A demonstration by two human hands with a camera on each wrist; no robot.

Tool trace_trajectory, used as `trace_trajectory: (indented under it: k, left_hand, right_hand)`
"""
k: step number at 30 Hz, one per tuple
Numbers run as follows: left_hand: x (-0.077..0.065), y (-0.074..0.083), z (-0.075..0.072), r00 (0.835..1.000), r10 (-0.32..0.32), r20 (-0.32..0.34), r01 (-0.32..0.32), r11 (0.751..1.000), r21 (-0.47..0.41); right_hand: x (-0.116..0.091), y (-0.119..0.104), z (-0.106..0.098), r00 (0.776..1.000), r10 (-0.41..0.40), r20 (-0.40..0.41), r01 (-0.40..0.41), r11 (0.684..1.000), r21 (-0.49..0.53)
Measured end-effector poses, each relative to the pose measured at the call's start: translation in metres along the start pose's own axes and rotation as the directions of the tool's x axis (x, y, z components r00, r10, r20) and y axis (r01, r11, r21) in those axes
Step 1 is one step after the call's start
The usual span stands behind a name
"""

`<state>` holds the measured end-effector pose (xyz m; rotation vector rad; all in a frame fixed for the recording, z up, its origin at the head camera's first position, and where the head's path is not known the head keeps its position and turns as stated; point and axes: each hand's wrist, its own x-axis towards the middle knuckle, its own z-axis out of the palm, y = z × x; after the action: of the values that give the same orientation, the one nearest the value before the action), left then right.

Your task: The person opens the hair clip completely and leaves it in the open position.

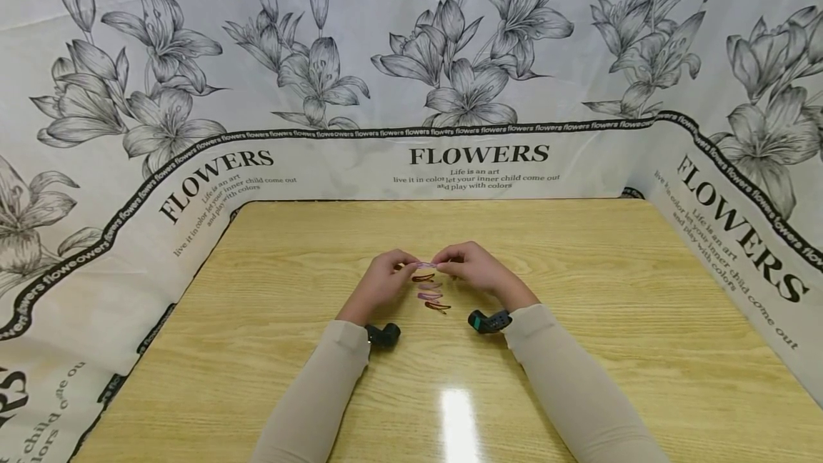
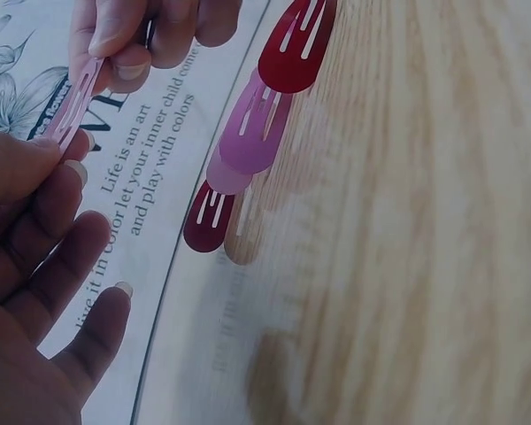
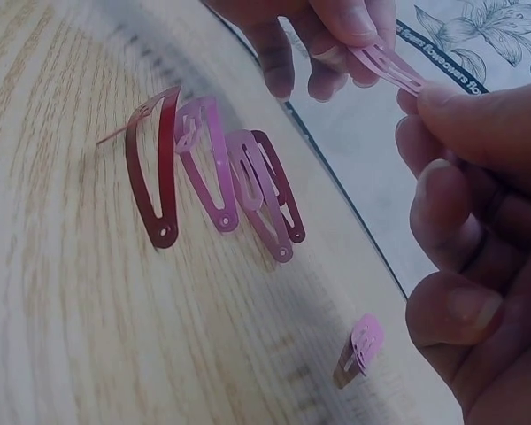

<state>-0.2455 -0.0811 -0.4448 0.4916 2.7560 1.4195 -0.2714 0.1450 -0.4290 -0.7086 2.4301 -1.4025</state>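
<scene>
Both hands pinch one light pink snap hair clip (image 1: 427,264), held level at the far end of a column of clips. My left hand (image 1: 386,276) has its thumb and index finger on one end of it, the other fingers loosely spread. At the opposite end, my right hand (image 1: 474,268) grips it between thumb and fingertips. In the right wrist view the held clip (image 3: 388,68) looks flat. Below, on the table, lie a dark red clip (image 3: 288,199), a light pink clip (image 3: 270,199), a brighter pink clip (image 3: 214,168) and a red clip (image 3: 165,168), opened out.
Another small pink clip (image 3: 366,341) rests on the wooden table (image 1: 579,377) below my right hand. A white flower-printed cloth (image 1: 334,163) stands up around the table's back and sides. Dark wrist cameras (image 1: 383,335) hang inside both wrists.
</scene>
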Motion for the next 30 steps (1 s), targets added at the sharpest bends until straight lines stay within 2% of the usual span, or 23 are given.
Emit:
trace_trajectory:
  k: [10, 12, 17, 21, 30]
  left_hand:
    - [0.000, -0.002, -0.002, 1.000, -0.004, 0.006, 0.004, 1.000, 0.000]
    - [0.000, -0.002, -0.003, 1.000, 0.001, 0.005, -0.001, 1.000, -0.005]
    - [0.001, -0.002, -0.004, 1.000, 0.027, 0.006, -0.027, 1.000, -0.007]
    - [0.001, -0.001, -0.005, 0.999, 0.035, 0.021, -0.035, 0.999, -0.011]
    - [-0.001, 0.001, -0.009, 0.998, 0.039, 0.042, -0.039, 0.999, -0.003]
  right_hand:
    - [-0.001, 0.002, 0.001, 1.000, -0.005, 0.009, 0.004, 0.999, 0.035]
    - [-0.004, -0.006, 0.000, 1.000, -0.001, 0.014, 0.000, 0.999, 0.042]
    - [-0.004, -0.008, 0.000, 1.000, 0.007, 0.027, -0.009, 0.999, 0.047]
    - [0.001, 0.002, 0.000, 1.000, -0.010, 0.024, 0.009, 0.999, 0.043]
    - [0.002, 0.002, 0.001, 0.999, -0.044, 0.025, 0.043, 0.999, 0.028]
